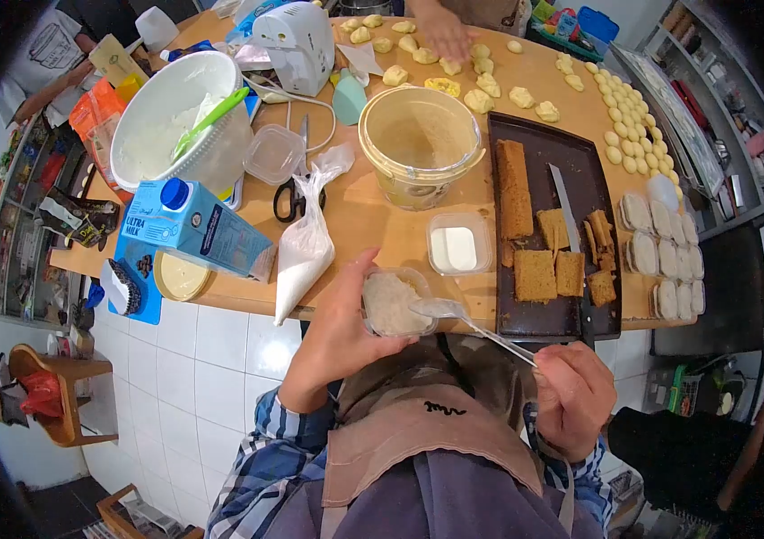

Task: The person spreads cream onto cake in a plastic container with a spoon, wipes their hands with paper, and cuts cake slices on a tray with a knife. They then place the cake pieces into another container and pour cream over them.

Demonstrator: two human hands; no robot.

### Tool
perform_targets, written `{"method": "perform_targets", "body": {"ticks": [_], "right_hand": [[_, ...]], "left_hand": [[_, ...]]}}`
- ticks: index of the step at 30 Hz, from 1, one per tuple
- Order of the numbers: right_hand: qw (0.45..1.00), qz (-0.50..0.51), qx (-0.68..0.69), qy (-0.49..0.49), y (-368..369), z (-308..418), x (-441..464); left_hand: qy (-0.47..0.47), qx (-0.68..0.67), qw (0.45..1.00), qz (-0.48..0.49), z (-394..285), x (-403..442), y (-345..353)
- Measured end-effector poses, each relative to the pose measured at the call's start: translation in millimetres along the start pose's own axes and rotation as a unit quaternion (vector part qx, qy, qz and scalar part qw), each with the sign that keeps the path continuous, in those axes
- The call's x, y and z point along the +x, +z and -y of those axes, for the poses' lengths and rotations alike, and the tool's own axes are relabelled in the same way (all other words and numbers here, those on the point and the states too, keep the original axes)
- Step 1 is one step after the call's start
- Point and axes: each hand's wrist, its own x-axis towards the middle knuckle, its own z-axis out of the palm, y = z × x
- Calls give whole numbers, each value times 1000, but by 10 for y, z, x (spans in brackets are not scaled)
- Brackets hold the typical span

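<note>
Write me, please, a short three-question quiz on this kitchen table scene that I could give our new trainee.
1. Multiple choice: what does the right hand hold?
a) black-handled scissors
b) a spoon
c) a piping bag
2. True or false: the left hand holds a small clear container with pale filling in it.
3. Fill in the blank: the green spatula rests in the large white ____.

Key: 1 b; 2 true; 3 bowl.
</note>
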Motion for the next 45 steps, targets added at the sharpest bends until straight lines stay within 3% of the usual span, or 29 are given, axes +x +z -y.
{"method": "perform_targets", "body": {"ticks": [7, 13, 45], "right_hand": [[1000, 7, -1, -9, 30, 19, 22], [1000, 14, 7, -17, 64, 26, 16], [996, 59, 11, -59, 158, 52, 117]], "left_hand": [[-93, -57, 994, -10, -77, -120, 101], [-111, -62, 992, -8, -7, -163, 161], [-99, -102, 990, 3, 99, -204, 129]]}}
